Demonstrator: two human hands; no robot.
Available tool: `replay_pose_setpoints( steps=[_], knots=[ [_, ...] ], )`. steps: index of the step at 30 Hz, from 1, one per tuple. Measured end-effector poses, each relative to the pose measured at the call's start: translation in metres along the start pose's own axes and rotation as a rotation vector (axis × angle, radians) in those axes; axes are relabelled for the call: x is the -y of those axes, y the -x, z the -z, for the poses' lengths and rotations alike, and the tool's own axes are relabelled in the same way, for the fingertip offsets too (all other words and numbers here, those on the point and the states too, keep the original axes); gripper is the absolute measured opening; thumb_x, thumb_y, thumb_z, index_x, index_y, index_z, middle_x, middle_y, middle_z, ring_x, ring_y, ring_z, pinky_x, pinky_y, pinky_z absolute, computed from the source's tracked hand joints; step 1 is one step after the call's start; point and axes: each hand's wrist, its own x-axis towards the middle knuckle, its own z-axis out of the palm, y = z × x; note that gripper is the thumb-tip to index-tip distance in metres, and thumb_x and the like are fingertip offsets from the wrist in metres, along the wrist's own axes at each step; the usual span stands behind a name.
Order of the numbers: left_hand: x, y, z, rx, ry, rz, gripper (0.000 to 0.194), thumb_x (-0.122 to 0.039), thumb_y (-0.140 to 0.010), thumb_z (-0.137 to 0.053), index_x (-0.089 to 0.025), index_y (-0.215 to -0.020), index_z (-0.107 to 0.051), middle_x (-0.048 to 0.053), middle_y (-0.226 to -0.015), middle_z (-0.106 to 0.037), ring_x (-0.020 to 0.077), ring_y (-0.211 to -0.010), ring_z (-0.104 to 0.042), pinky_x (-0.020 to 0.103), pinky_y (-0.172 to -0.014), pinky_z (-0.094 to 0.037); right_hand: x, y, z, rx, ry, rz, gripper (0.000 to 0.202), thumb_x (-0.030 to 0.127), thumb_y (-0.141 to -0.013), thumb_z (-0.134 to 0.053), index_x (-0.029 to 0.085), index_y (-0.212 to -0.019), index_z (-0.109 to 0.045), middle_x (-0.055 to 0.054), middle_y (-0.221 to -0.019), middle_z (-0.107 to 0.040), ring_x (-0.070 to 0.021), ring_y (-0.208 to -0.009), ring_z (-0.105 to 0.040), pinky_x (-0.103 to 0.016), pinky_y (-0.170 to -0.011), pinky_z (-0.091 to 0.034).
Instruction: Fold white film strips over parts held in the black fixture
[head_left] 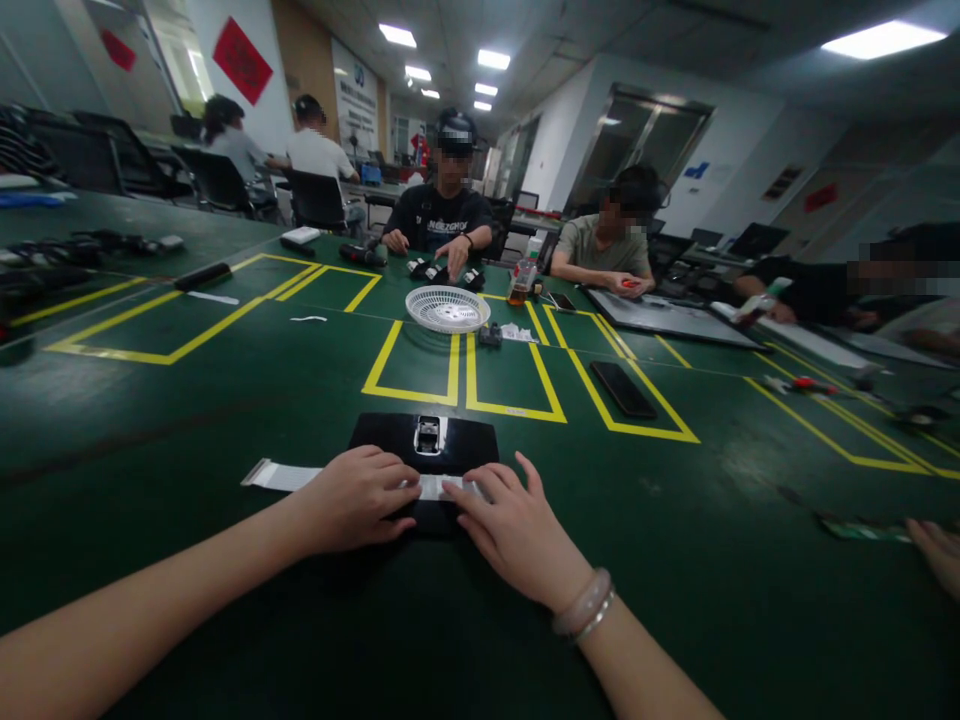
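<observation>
A black plate with rounded edges (465, 441) lies on the table right in front of me, with a shiny metal-lined socket (429, 434) near its far side. Across its middle runs a white flat ribbon cable (289, 477), its connector end sticking out to the left over the table. My left hand (360, 500) has its fingers curled closely over the cable, fingertips on the plate. From the other side, my right hand (514, 515) grips the cable's right part with thumb and fingertips; its little finger is raised. Its right end is hidden under that hand.
Yellow tape outlines (510, 410) mark the green table (225, 440). Beyond the plate are a white round basket (448, 309), a small dark part (490, 335) and a black phone (622, 388). Several people sit around; a co-worker's hand (937, 555) is at far right by a green strip (862, 528).
</observation>
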Motion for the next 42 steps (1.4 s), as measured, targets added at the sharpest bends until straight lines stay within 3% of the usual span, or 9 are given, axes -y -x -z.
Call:
replay_pose_setpoints(
  steps=[6, 10, 13, 22, 25, 29, 33, 37, 42],
  knots=[
    [-0.002, -0.004, 0.002, 0.027, 0.037, 0.039, 0.029, -0.033, -0.085, -0.075, -0.019, -0.111, -0.070, 0.007, -0.112, -0.066, 0.0255, -0.096, -0.063, 0.038, -0.087, -0.049, 0.006, -0.002, -0.005, -0.027, 0.010, -0.008, 0.034, 0.036, -0.096, -0.053, 0.035, -0.130, -0.058, -0.007, -0.128, -0.062, -0.0277, -0.126, -0.049, -0.062, -0.114, -0.021],
    [-0.002, -0.001, -0.005, 0.028, 0.052, 0.149, 0.074, -0.057, -0.077, -0.078, -0.017, -0.136, -0.056, 0.015, -0.143, -0.046, 0.0360, -0.128, -0.046, 0.051, -0.111, -0.033, 0.007, -0.002, -0.007, -0.039, 0.021, -0.004, 0.033, 0.035, -0.097, -0.052, 0.035, -0.129, -0.059, -0.007, -0.131, -0.061, -0.0288, -0.130, -0.046, -0.062, -0.114, -0.020],
    [0.001, 0.000, -0.009, 0.071, 0.094, 0.174, 0.096, -0.068, -0.077, -0.072, -0.015, -0.150, -0.039, 0.016, -0.150, -0.036, 0.0357, -0.137, -0.035, 0.053, -0.117, -0.021, 0.004, -0.001, -0.006, -0.055, 0.002, -0.007, 0.038, 0.036, -0.097, -0.051, 0.035, -0.135, -0.053, -0.006, -0.135, -0.059, -0.0284, -0.132, -0.045, -0.062, -0.115, -0.018],
    [0.008, -0.007, 0.005, 0.037, 0.174, 0.187, 0.087, -0.054, -0.074, -0.079, -0.017, -0.144, -0.044, 0.012, -0.135, -0.052, 0.0314, -0.125, -0.049, 0.051, -0.120, -0.016, -0.007, 0.000, 0.001, -0.235, -0.047, -0.078, 0.044, 0.035, -0.099, -0.046, 0.030, -0.143, -0.044, -0.007, -0.140, -0.056, -0.0262, -0.132, -0.044, -0.055, -0.115, -0.015],
    [0.027, 0.001, 0.012, -0.007, 0.138, 0.273, 0.083, -0.053, -0.077, -0.076, -0.016, -0.144, -0.044, 0.013, -0.134, -0.053, 0.0323, -0.125, -0.049, 0.054, -0.119, -0.017, -0.011, 0.001, 0.002, -0.290, -0.037, -0.095, 0.044, 0.032, -0.099, -0.046, 0.028, -0.143, -0.043, -0.008, -0.140, -0.055, -0.0259, -0.131, -0.045, -0.054, -0.114, -0.017],
    [0.073, 0.027, 0.021, -0.105, 0.057, 0.457, 0.071, -0.057, -0.088, -0.060, -0.011, -0.140, -0.048, 0.015, -0.134, -0.053, 0.0335, -0.123, -0.050, 0.057, -0.115, -0.019, -0.016, 0.002, 0.001, -0.305, -0.030, -0.121, 0.046, 0.030, -0.098, -0.046, 0.029, -0.144, -0.041, -0.008, -0.139, -0.055, -0.0253, -0.131, -0.046, -0.053, -0.115, -0.018],
    [0.128, 0.069, 0.029, -0.190, -0.033, 0.726, 0.086, -0.074, -0.073, -0.057, -0.009, -0.130, -0.059, 0.012, -0.122, -0.060, 0.0364, -0.117, -0.052, 0.056, -0.110, -0.024, -0.017, 0.002, 0.000, -0.292, -0.044, -0.128, 0.045, 0.031, -0.097, -0.048, 0.030, -0.142, -0.044, -0.007, -0.138, -0.056, -0.0259, -0.131, -0.046, -0.054, -0.114, -0.020],
    [0.167, 0.119, 0.046, -0.048, -0.111, 0.993, 0.093, -0.080, -0.079, -0.051, -0.001, -0.128, -0.058, 0.018, -0.114, -0.062, 0.0430, -0.113, -0.052, 0.064, -0.103, -0.030, -0.016, 0.001, 0.001, -0.246, -0.093, -0.133, 0.039, 0.028, -0.097, -0.050, 0.029, -0.136, -0.051, -0.006, -0.128, -0.063, -0.0245, -0.122, -0.053, -0.053, -0.113, -0.024],
    [0.186, 0.174, 0.065, 0.066, -0.165, 1.361, 0.101, -0.087, -0.077, -0.047, 0.001, -0.127, -0.055, 0.016, -0.092, -0.062, 0.0439, -0.097, -0.055, 0.058, -0.086, -0.044, -0.018, 0.000, -0.001, -0.137, -0.111, -0.126, 0.027, 0.024, -0.096, -0.051, 0.025, -0.120, -0.063, -0.005, -0.104, -0.070, -0.0211, -0.098, -0.062, -0.041, -0.093, -0.045]
  ],
)
